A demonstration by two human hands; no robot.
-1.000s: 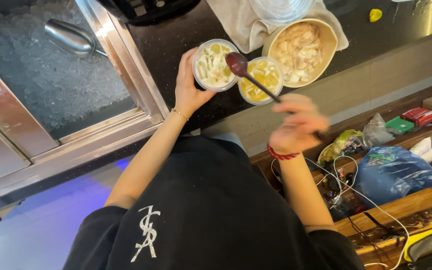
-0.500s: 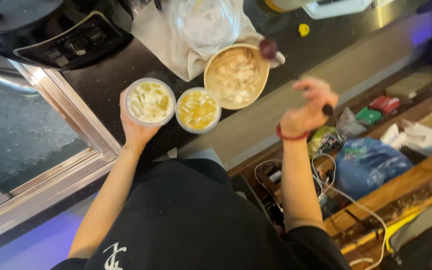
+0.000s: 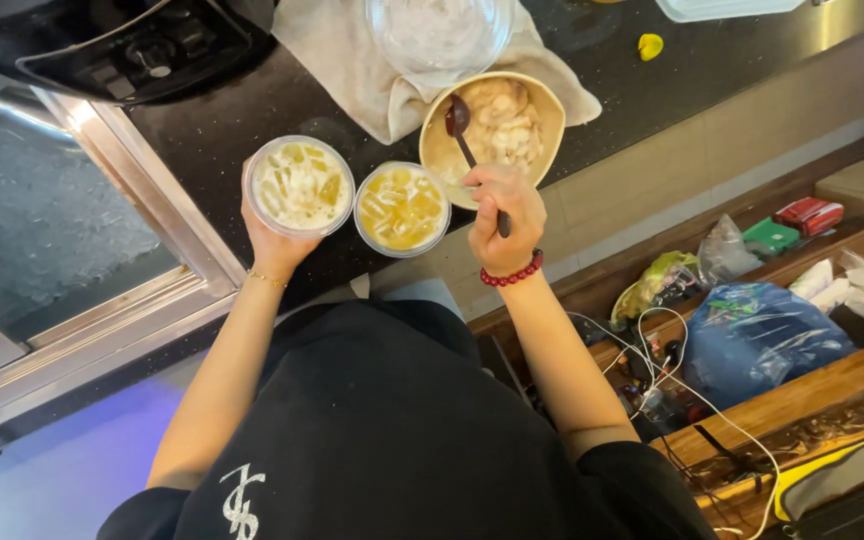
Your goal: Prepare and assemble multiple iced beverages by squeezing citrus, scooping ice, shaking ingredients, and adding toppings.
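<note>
Left hand: the left hand (image 3: 274,240) is wrapped around the near side of a clear cup (image 3: 299,185), fingers curled on its wall, holding it on the dark counter (image 3: 252,105).
Cup in hand: pale creamy filling with yellow pieces on top, sitting far left of the row.
Second cup: the second cup (image 3: 402,208) stands just right of it, filled with yellow pieces, nobody touching it.
Right hand: the right hand (image 3: 504,220) is closed in a fist on the handle of a dark spoon (image 3: 460,125), red bead bracelet (image 3: 512,275) at the wrist.
Spoon: its head is down inside the tan bowl (image 3: 542,105), over pale chunks.
Bowl: right of both cups, resting on a beige cloth (image 3: 337,55).
Far side: clear container (image 3: 440,30) sits on that cloth.
</note>
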